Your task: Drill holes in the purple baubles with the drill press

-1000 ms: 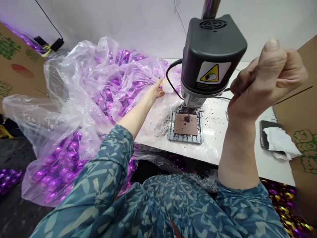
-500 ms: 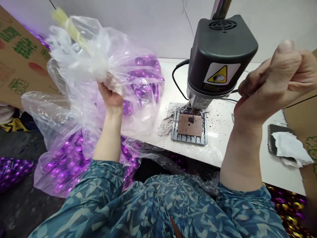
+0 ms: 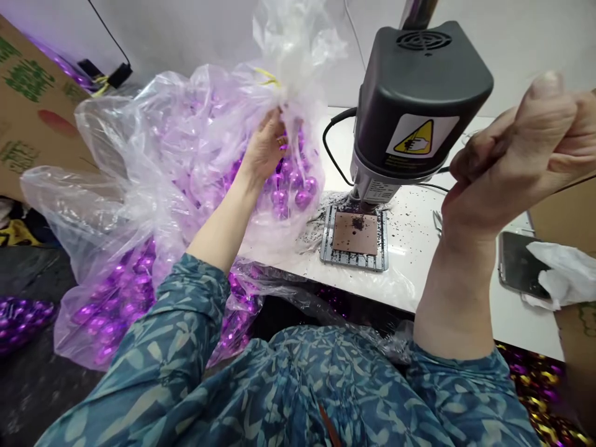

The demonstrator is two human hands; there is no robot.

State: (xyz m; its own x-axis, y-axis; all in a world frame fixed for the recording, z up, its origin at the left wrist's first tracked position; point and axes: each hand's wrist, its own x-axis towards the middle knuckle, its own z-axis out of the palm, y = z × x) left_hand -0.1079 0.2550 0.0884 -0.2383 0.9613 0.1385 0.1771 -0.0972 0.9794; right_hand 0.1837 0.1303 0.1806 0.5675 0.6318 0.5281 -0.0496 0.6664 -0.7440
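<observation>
With 12 straight ahead of you, closest in, crumpled clear plastic film [image 3: 298, 298] droops over the edge of the white tabletop [image 3: 400, 270]: catch it with your sleeve and it could tug things along. At 2, the dark flat phone [image 3: 519, 267] sits by crumpled white tissue [image 3: 570, 273]; a swinging right elbow could knock either.

Now 12 o'clock: black grit litters the slotted grey metal base [image 3: 383, 239] and the square brown board [image 3: 344, 242] on it; that grit could cling to film or foul whatever is pressed there.

At 1, your right hand [image 3: 521, 149] is balled into a fist; whether it wraps the dark rod beside it, you can't tell from here. If it does, a distracted pull could bring the press down.

Out toward 11, your left hand [image 3: 267, 146] is closed on the gathered film of the clear bag of shiny purple baubles [image 3: 205, 124], fingertips hidden, bag spread from 10 to 11. Thin film under that weight could slip or split, or swing into the black cable [image 3: 326, 139] of the black-cased press [image 3: 423, 68].
</observation>
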